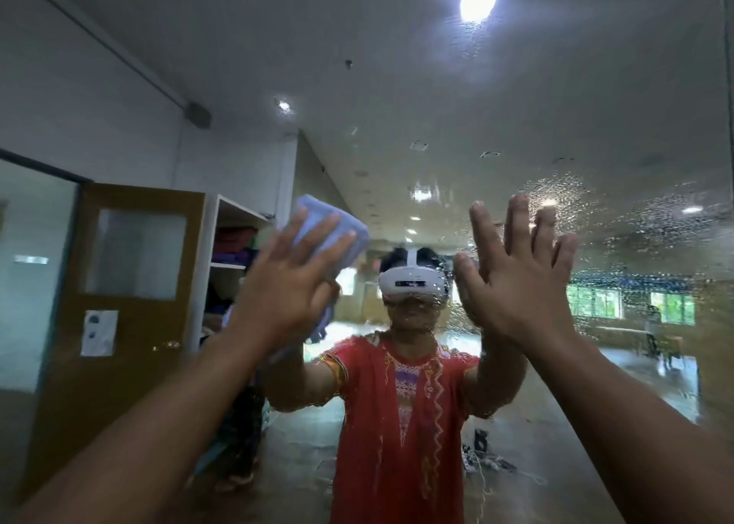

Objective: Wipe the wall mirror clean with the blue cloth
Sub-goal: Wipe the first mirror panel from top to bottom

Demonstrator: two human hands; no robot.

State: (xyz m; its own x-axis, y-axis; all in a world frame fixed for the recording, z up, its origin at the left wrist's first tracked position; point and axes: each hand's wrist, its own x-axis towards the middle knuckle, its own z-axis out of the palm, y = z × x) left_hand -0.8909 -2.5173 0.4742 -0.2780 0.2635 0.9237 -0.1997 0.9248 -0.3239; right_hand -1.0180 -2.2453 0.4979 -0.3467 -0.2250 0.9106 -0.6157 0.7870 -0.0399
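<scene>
Nearest, both forearms reach up and forward. The left hand (290,281), at about 9 o'clock from the view's centre, has its fingers straight and presses the blue cloth (317,208) flat against the wall mirror (397,86); it curls round nothing. The right hand (520,281), at 3 o'clock, is spread wide and empty, apparently braced on the glass. The cloth looks soft, light and folded thick; it likely works best backed by a flat palm. The glass is probably slick where droplets (635,221) cling at 2 o'clock. Deeper in the mirror, a wooden door (119,325) is reflected at 8 o'clock.
</scene>
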